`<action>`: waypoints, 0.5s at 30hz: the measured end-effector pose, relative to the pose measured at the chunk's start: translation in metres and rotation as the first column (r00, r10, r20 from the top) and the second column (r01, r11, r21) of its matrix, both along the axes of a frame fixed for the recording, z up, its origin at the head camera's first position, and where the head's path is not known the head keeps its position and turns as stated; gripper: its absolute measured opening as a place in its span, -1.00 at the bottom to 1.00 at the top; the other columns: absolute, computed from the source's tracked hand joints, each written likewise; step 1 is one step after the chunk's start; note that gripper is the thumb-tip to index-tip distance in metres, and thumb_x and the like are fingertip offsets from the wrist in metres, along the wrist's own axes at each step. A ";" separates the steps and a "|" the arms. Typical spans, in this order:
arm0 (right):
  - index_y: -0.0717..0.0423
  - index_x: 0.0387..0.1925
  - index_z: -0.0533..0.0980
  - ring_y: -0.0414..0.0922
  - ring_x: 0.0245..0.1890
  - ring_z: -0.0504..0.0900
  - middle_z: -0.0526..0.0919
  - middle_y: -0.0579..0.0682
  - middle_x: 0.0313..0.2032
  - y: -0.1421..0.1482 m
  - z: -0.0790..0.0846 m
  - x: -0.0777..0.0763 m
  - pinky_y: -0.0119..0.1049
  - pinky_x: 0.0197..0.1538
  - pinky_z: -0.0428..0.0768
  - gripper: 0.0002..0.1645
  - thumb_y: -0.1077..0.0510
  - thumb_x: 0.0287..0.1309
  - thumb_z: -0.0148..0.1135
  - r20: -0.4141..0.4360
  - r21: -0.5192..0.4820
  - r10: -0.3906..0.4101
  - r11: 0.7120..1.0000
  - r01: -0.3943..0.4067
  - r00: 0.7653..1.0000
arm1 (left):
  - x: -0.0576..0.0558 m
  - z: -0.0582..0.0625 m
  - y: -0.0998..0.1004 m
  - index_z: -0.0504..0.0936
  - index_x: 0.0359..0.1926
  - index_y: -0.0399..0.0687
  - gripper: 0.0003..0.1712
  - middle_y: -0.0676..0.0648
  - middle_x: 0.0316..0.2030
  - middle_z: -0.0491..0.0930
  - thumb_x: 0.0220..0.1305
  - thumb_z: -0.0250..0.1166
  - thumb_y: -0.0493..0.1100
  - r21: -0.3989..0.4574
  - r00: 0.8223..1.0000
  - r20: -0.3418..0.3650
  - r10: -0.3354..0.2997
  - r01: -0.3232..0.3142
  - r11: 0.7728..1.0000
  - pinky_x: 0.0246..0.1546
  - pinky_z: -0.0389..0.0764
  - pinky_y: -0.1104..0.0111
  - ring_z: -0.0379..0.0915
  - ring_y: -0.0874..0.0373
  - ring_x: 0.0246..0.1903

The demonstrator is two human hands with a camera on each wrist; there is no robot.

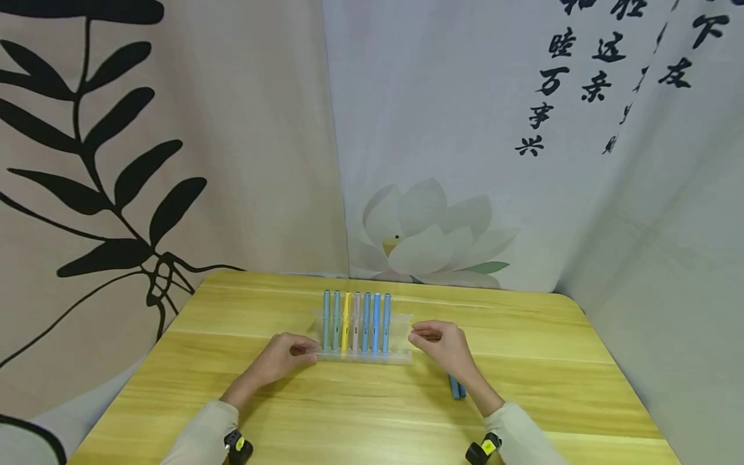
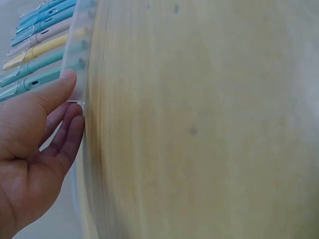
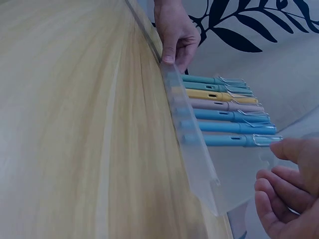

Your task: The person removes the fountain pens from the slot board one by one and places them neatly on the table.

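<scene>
Pale sleeves (image 1: 203, 433) with black wrist cameras (image 1: 239, 447) reach over the wooden bench (image 1: 349, 413) to a clear pen rack (image 1: 401, 334) standing on it. Seven capped pens (image 1: 356, 326) stand in the rack: two green, one yellow, one pinkish, three blue. The left hand (image 1: 283, 354) pinches the rack's left front end. The right hand (image 1: 444, 349) curves at its right edge, thumb and fingers apart; whether it grips there, I cannot tell. Blue pens (image 1: 454, 387) lie beside the right forearm, partly hidden.

yellow pen (image 1: 346, 323), blue pens (image 1: 376, 324), yellow wood-grain table (image 1: 349, 413)
</scene>
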State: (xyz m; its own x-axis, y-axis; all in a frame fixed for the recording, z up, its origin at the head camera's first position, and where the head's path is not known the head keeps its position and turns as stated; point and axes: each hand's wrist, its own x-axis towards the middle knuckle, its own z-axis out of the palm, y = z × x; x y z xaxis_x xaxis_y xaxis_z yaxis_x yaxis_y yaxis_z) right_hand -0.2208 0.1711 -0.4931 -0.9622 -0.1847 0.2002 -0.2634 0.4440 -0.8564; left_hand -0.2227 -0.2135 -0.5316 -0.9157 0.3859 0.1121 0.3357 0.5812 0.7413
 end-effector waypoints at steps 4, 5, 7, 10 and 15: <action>0.13 -0.02 0.72 -0.14 -0.20 0.75 0.80 -0.05 -0.20 -0.012 -0.002 -0.004 -0.32 -0.13 0.69 -0.68 0.09 0.23 0.46 -0.005 0.016 0.014 1.000 -0.014 1.000 | -0.001 -0.001 -0.001 0.77 -0.01 -0.11 -0.75 -0.02 -0.10 0.76 0.34 0.41 -0.14 -0.003 1.000 -0.011 -0.007 0.007 1.000 -0.13 0.64 0.37 0.63 0.21 -0.17; 0.14 -0.03 0.72 -0.13 -0.20 0.75 0.80 -0.05 -0.20 -0.015 -0.002 -0.005 -0.30 -0.13 0.70 -0.69 0.10 0.23 0.46 -0.004 0.015 0.013 1.000 -0.013 1.000 | -0.001 0.000 -0.001 0.77 -0.01 -0.11 -0.74 -0.02 -0.10 0.76 0.34 0.41 -0.13 -0.003 1.000 -0.014 -0.009 0.009 1.000 -0.13 0.64 0.37 0.63 0.20 -0.17; 0.15 -0.03 0.72 -0.13 -0.20 0.75 0.81 -0.05 -0.21 -0.020 -0.003 -0.007 -0.28 -0.13 0.70 -0.69 0.11 0.24 0.45 0.009 0.010 0.010 1.000 -0.010 1.000 | -0.001 0.000 -0.001 0.77 -0.01 -0.12 -0.74 -0.03 -0.11 0.76 0.34 0.41 -0.13 0.001 1.000 -0.014 -0.011 0.011 1.000 -0.14 0.64 0.37 0.62 0.20 -0.18; 0.14 -0.04 0.73 -0.13 -0.21 0.75 0.81 -0.05 -0.21 -0.029 -0.005 -0.010 -0.25 -0.13 0.71 -0.69 0.08 0.24 0.45 0.023 0.010 -0.002 1.000 0.002 1.000 | -0.001 0.001 -0.001 0.77 -0.02 -0.14 -0.74 -0.05 -0.11 0.76 0.34 0.41 -0.13 0.004 1.000 -0.017 -0.011 0.011 1.000 -0.15 0.64 0.36 0.62 0.16 -0.18; 0.08 -0.06 0.75 -0.11 -0.21 0.76 0.81 -0.03 -0.20 -0.039 -0.009 -0.013 -0.23 -0.16 0.71 -0.72 0.06 0.24 0.46 0.034 0.013 -0.007 1.000 0.006 0.999 | 0.000 0.002 -0.002 0.77 -0.01 -0.15 -0.74 -0.05 -0.11 0.76 0.34 0.41 -0.14 0.003 1.000 -0.007 -0.008 0.008 1.000 -0.14 0.63 0.37 0.62 0.16 -0.18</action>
State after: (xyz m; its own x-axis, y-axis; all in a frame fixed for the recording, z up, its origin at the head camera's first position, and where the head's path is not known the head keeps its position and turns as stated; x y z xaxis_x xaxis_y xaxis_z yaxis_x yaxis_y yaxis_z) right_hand -0.2337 0.1318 -0.5023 -0.9696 -0.1807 0.1650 -0.2313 0.4570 -0.8589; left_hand -0.2227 -0.2153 -0.5293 -0.9118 0.3928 0.1198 0.3457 0.5767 0.7403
